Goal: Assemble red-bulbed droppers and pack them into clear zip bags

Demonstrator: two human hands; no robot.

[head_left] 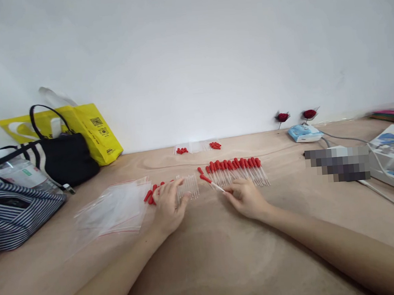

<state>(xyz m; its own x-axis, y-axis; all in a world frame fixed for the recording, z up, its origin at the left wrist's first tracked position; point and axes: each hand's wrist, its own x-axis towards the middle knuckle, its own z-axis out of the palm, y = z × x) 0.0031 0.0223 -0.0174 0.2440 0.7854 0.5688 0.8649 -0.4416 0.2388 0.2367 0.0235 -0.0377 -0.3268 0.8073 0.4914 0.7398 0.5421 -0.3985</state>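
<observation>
At left, clear plastic bags (115,208) lie on the tabletop (206,265) beside loose red bulbs (148,196), over which the left hand (169,205) arches, thumb spread from half-curled fingers; from here I cannot tell whether it grips one. Next come clear tubes (192,186) in a row, then a slanted red-tipped pipette (206,179), its pale stem pinched by the right hand (245,198), near a row of similar capped pipettes (235,165).
</observation>
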